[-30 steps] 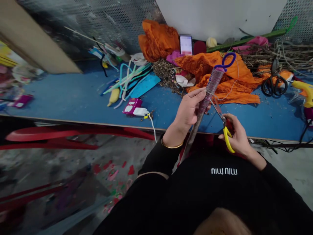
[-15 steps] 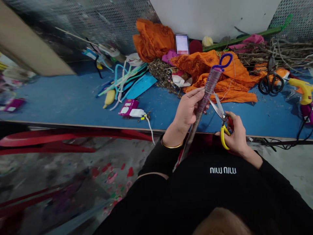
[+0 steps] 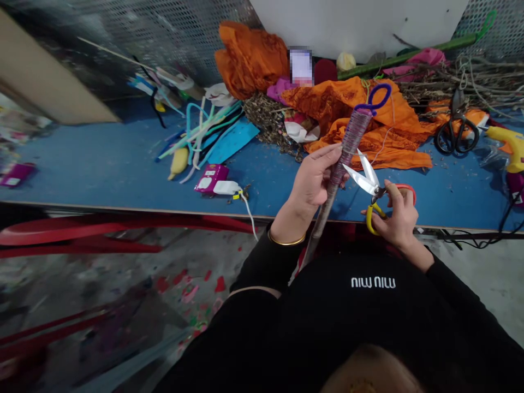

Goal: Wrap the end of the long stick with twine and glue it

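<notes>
My left hand (image 3: 311,183) is closed around a long stick (image 3: 326,214) whose upper part is bound in purple-pink thread (image 3: 355,131). A loop of dark purple pipe cleaner (image 3: 380,97) stands out from its top end. The stick slants, its lower end reaching down beside my body. In my right hand (image 3: 399,218) is a pair of scissors (image 3: 371,183) with one yellow and one red handle. Their blades are spread, with the tips close to the wrapped stick, just right of my left fingers. Whether a tip touches the thread I cannot tell.
Orange cloth (image 3: 327,101) and dry twigs (image 3: 429,90) lie behind my hands on the blue table (image 3: 102,169). Black-handled shears (image 3: 456,131) and a yellow glue gun (image 3: 505,144) are at right. Leftward are pipe cleaners (image 3: 200,128) and a purple box-like device (image 3: 212,179) with a white cable.
My right hand has turned the scissors, so the blades are wider apart and the red handle now shows. My left hand keeps its hold on the stick. The view has shifted slightly.
</notes>
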